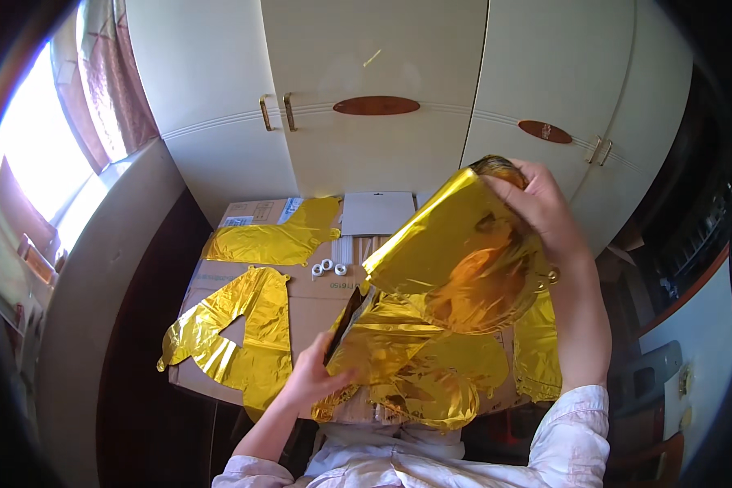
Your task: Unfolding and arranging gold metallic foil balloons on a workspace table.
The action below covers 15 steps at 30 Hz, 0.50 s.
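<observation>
My right hand is raised above the cardboard and closed on the upper end of a folded, flat gold foil balloon. The balloon hangs down toward the left, its lower part rounded and creased. Lower and to the left, my left hand grips the edge of another gold foil balloon, whose dark side shows as a narrow strip by the fingers. Some of its fingertips are hidden behind the foil. Left of this hand lies a flat, A-shaped gold foil balloon.
Under the balloons is a brown cardboard surface. Another flat gold balloon lies at its far left, and gold foil at its right edge. Small white rolls sit near a pale rectangular sheet. White cabinet doors stand behind.
</observation>
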{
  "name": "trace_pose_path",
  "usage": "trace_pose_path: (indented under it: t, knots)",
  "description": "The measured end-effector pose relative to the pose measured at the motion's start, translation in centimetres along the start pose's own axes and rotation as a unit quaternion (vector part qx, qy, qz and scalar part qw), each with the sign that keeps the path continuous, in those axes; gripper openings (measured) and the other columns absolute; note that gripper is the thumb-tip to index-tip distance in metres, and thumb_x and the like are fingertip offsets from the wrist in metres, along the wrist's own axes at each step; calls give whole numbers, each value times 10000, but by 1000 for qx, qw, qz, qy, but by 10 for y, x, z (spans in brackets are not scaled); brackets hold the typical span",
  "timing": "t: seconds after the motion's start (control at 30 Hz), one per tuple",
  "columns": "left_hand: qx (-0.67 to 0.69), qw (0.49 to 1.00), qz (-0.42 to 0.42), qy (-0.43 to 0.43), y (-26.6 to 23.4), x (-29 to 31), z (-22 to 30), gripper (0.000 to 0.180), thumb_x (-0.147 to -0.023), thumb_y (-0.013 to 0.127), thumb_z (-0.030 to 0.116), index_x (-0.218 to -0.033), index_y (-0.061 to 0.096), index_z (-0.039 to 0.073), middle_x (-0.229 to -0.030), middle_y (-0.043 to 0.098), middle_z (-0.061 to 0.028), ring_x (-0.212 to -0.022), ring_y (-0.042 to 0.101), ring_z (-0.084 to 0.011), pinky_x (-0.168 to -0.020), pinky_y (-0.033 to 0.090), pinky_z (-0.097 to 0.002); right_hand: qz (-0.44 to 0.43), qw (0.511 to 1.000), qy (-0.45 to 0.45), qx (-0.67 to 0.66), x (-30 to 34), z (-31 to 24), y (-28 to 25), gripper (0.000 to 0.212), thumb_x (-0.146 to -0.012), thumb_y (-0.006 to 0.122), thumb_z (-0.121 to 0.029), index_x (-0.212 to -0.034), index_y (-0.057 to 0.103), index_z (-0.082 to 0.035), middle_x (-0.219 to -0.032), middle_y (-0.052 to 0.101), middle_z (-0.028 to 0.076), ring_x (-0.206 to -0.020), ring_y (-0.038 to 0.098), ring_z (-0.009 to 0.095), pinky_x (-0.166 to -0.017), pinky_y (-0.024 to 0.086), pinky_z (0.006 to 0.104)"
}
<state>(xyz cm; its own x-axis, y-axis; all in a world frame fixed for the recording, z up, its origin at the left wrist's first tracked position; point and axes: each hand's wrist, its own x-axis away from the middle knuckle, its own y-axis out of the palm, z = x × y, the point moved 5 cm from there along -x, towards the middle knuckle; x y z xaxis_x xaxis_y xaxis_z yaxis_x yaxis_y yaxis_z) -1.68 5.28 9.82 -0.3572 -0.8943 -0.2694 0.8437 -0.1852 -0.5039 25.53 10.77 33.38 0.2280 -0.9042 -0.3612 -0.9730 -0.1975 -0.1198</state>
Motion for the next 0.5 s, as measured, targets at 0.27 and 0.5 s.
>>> trace_pose_path:
  t: [0.27, 0.5]
  knots:
    - [-94, 951, 196, 217, -43, -61, 88, 957, -672, 821, 93, -1443, 255, 42, -1338, 459, -216, -1236, 496, -337, -1019, 434, -436, -73, 995, -39, 58, -18, -37, 46, 202, -937, 589, -133, -971, 642, 59, -826, 681, 30, -702, 605, 42, -609, 507, 218]
    - [-6, 901, 244, 359, -55, -89, 102, 803, -795, 709, -54, -1451, 256, 39, -1428, 380, -192, -1213, 519, -299, -967, 471, -395, -106, 990, -19, 90, -33, -28, 62, 217, -938, 603, -137, -1027, 627, 60, -885, 676, 36, -748, 612, 60, -683, 516, 224]
